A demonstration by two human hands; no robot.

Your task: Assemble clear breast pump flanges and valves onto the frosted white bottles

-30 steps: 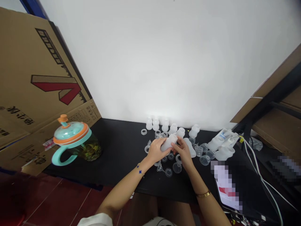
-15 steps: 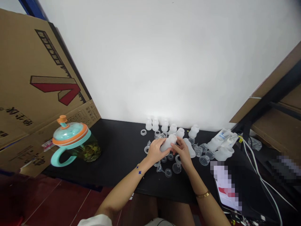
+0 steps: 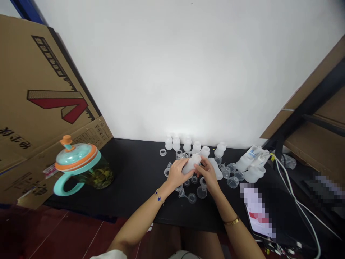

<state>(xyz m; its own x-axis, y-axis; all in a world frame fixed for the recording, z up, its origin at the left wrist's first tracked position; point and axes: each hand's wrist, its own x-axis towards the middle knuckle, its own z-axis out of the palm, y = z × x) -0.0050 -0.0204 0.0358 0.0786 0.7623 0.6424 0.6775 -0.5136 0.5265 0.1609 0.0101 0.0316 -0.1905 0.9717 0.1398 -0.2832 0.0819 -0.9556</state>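
Note:
A small frosted white plastic bottle (image 3: pixel 190 165) is tilted over the middle of the black table, its neck pointing up and right. My left hand (image 3: pixel 175 175) wraps round its body. With bent fingers, my right hand (image 3: pixel 209 175) grips at the neck end; any small part under those fingertips is hidden. Beneath and around both hands lie several clear plastic pieces, among them a round cup-like one (image 3: pixel 201 192) and a small funnel-shaped one (image 3: pixel 182 193). Behind the hands, several similar white bottles (image 3: pixel 176 143) stand along the wall. A pale ring (image 3: pixel 162 152) lies left of them.
On the left stands a teal and orange lidded jug (image 3: pixel 78 160) with leaves inside, before a large cardboard box (image 3: pixel 48 72). To the right are more white bottles (image 3: pixel 253 174), a phone (image 3: pixel 257 212) with a blurred screen, and white cables (image 3: pixel 292 194).
The view has shifted slightly, so the jug and box sit a little further left and lower. Both hands keep their hold on the bottle, with barely any movement of the fingers.

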